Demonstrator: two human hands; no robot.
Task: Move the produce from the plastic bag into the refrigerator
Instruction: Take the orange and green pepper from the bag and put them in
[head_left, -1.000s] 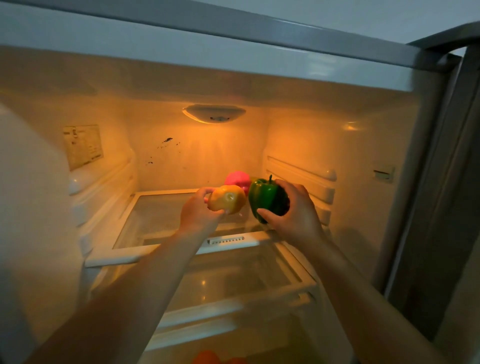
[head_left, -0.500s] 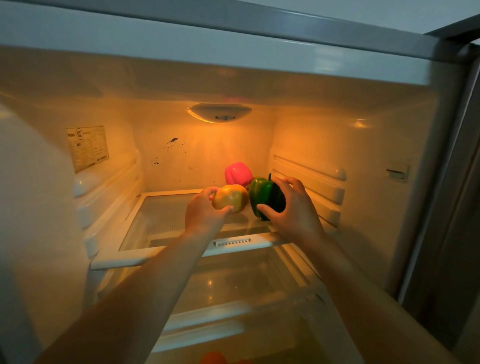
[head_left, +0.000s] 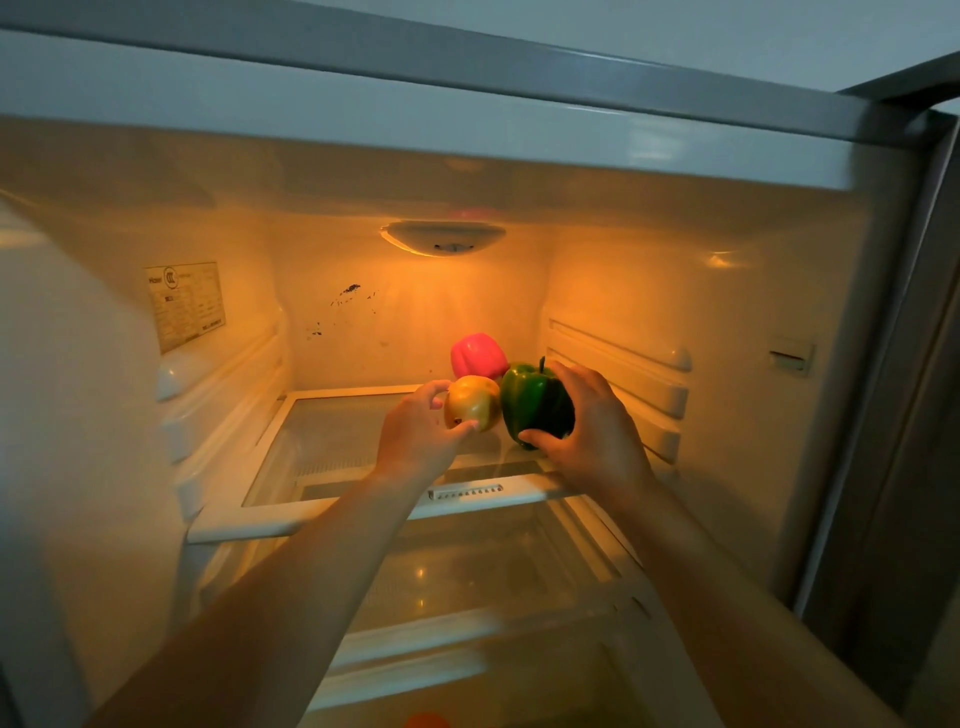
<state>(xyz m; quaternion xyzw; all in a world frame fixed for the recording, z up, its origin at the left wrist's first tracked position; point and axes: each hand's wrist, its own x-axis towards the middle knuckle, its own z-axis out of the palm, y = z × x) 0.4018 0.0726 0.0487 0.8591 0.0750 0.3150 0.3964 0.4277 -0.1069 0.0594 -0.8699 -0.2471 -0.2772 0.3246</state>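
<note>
Left hand (head_left: 415, 441) grips a yellow pepper (head_left: 470, 402); right hand (head_left: 597, 436) grips a green pepper (head_left: 530, 402). The two peppers touch, low over the right rear of the upper glass shelf (head_left: 337, 441) inside the open refrigerator (head_left: 727, 312). A pink pepper (head_left: 478, 356) stands just behind them. Ceiling lamp (head_left: 444, 238) glows amber; dark specks (head_left: 353, 288) mark the back wall. Left-wall label (head_left: 185, 304): print too blurred to read.

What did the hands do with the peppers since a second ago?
Both hands carried their peppers a little deeper over the glass shelf, closer to the pink pepper. The left hand grips the yellow pepper and the right hand grips the green pepper, as before; nothing was let go. The pink pepper stayed at the back.
</note>
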